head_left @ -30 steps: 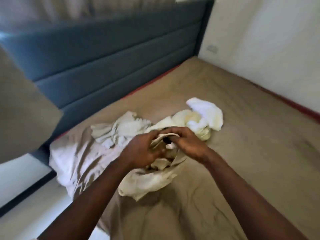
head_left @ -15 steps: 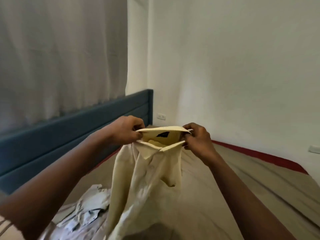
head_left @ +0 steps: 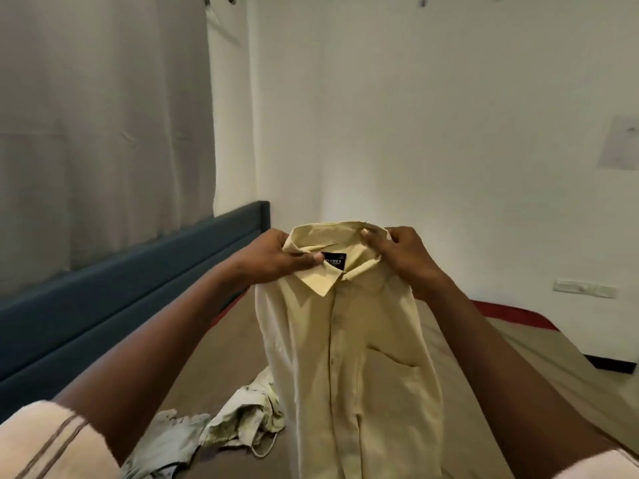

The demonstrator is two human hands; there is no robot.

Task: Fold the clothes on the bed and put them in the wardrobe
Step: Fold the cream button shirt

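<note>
A pale yellow button-up cotton shirt is held up by its collar above the brown-sheeted bed, its tail hanging toward the near edge. The collar is pinched between the thumb and curled fingers of the left hand, and of the right hand opposite. A crumpled heap of pale garments lies toward the bed's left edge. The shirt is best shaken straight, then laid front-down on bare sheet away from that heap.

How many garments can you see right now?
3: yellow shirt held up at its collar; crumpled cream garment on the bed; pale grey garment left of it. The shirt may hide more.
</note>
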